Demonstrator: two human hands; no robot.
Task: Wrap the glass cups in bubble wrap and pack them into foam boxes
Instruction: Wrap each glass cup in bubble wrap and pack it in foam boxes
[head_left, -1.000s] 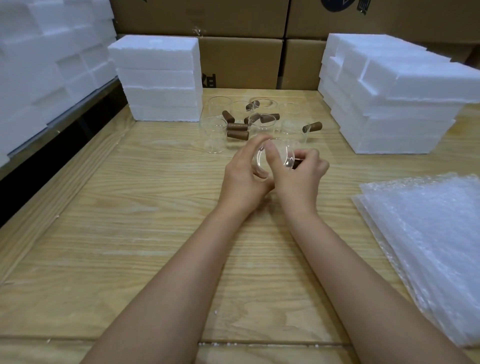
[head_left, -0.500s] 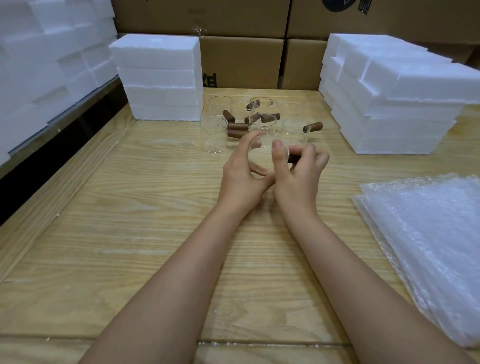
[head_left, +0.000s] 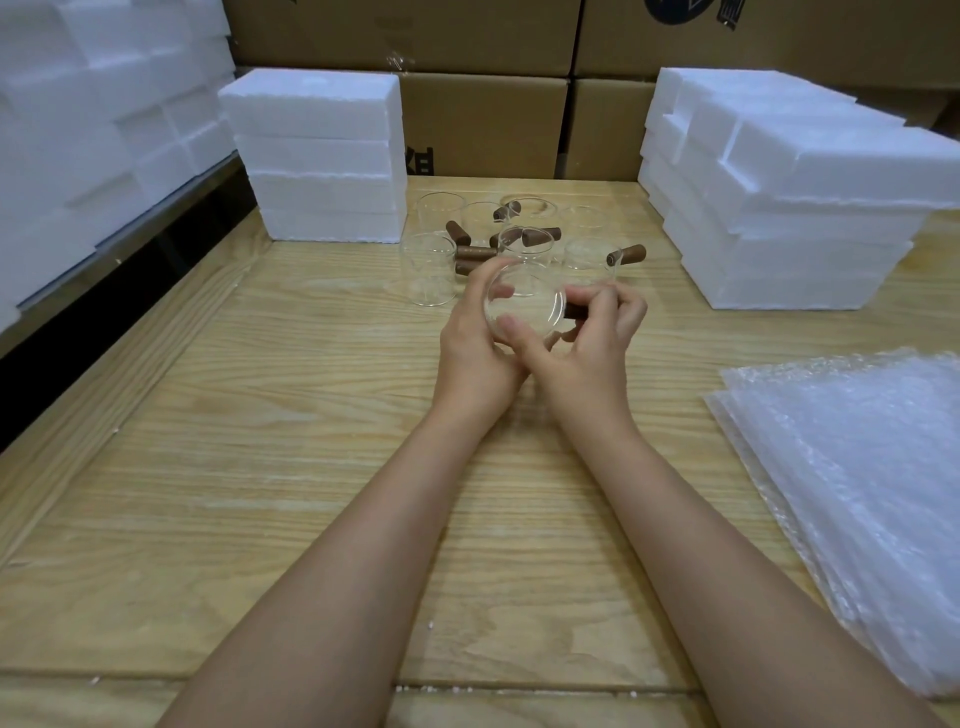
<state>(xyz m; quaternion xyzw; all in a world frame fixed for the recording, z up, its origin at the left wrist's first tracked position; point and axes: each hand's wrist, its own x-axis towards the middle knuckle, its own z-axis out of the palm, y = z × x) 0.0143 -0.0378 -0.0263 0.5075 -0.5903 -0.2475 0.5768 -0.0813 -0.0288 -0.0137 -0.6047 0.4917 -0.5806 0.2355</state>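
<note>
One glass cup (head_left: 524, 307), axis toward camera

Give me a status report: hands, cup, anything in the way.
Left grip and right grip both on one glass cup, tilted, unwrapped. Bubble wrap stack untouched, right side. Nothing in the way.

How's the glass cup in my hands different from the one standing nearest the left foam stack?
The held glass cup is off the wooden table, gripped by the left hand and right hand; the standing glass cup rests on it, untouched. The held glass cup lies tipped, its round end facing the camera; the standing glass cup is upright, mouth up. Both are clear, empty and unwrapped.
</note>
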